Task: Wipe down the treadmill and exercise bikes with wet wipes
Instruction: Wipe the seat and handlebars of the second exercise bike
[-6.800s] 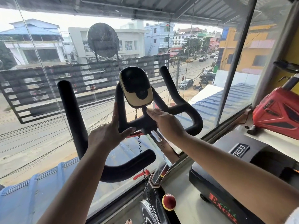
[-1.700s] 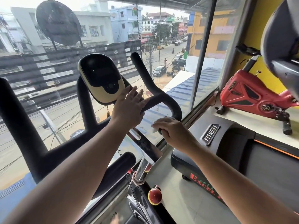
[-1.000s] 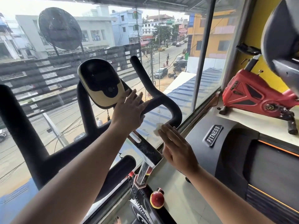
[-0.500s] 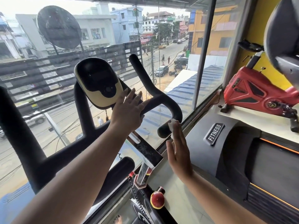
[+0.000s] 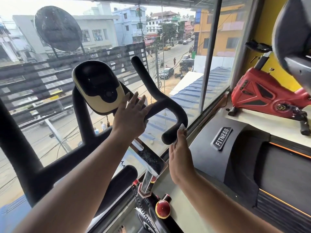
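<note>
The exercise bike's black padded handlebar (image 5: 168, 101) curls in front of me, with a black and cream console (image 5: 99, 88) at its centre. My left hand (image 5: 131, 116) rests flat, fingers straight, on the bar just right of the console. My right hand (image 5: 179, 157) has straight fingers and presses a small white wet wipe (image 5: 182, 127) against the right handle end (image 5: 170, 136). Only the wipe's edges show past my fingertips.
A black treadmill (image 5: 244, 158) marked FITNESS stands on the right. A red exercise bike (image 5: 262, 96) sits on a ledge behind it. A grey machine part (image 5: 292, 36) hangs at top right. Window glass runs close behind the handlebar. A red knob (image 5: 162, 209) sits below on the bike frame.
My right hand has opened from a curled grip and slid along the right handle end with the wipe, now pressing flat from the side. The left hand has stayed on the bar.
</note>
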The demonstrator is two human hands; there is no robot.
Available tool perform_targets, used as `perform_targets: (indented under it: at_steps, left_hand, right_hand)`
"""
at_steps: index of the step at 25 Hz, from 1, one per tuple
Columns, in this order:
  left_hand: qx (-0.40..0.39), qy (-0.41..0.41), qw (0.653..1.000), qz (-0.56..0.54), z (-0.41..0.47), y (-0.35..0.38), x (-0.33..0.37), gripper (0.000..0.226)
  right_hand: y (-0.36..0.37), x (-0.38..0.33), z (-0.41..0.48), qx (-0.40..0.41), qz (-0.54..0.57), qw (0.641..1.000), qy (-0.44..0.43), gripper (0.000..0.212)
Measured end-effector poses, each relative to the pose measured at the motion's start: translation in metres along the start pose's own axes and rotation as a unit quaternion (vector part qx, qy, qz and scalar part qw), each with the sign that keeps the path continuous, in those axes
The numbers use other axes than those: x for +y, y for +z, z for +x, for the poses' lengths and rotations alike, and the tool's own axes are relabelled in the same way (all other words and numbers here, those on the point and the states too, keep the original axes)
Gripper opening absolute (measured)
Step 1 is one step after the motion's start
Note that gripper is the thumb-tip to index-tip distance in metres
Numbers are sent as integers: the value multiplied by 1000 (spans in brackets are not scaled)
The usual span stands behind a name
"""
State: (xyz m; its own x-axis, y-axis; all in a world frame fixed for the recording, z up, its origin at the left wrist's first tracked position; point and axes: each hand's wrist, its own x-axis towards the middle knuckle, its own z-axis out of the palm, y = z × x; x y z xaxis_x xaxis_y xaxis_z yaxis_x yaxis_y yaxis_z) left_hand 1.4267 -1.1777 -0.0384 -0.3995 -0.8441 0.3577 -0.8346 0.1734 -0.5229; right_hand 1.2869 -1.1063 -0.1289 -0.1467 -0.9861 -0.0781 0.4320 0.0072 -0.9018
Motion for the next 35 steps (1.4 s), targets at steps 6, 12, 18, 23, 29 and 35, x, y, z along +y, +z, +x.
perform_targets:
  at_steps: [6, 12, 18, 23, 29, 35]
  left_hand:
    - [-1, 1, 1000, 6, 0, -2, 0, 58]
    - [-10, 2, 1000, 9, 0, 0, 0, 60]
    - [-7, 7, 1000, -2, 0, -1, 0, 60]
    - [-7, 7, 1000, 0, 1, 1, 0, 60]
    - [-5, 6, 1000, 3, 2, 3, 2, 59]
    - [1, 8, 1000, 22, 3, 6, 1, 59]
  right_hand:
    - [-4, -41, 44, 63, 88, 993, -43, 47]
    - [-1, -22, 30, 70, 76, 994, -36, 51]
    - [-14, -44, 88, 94, -37, 994, -32, 40]
    - [-38, -29, 97, 43, -15, 997, -60, 38]
    - [-39, -24, 101, 65, -12, 996, -55, 34]
    - [-17, -85, 147, -56, -254, 965, -43, 43]
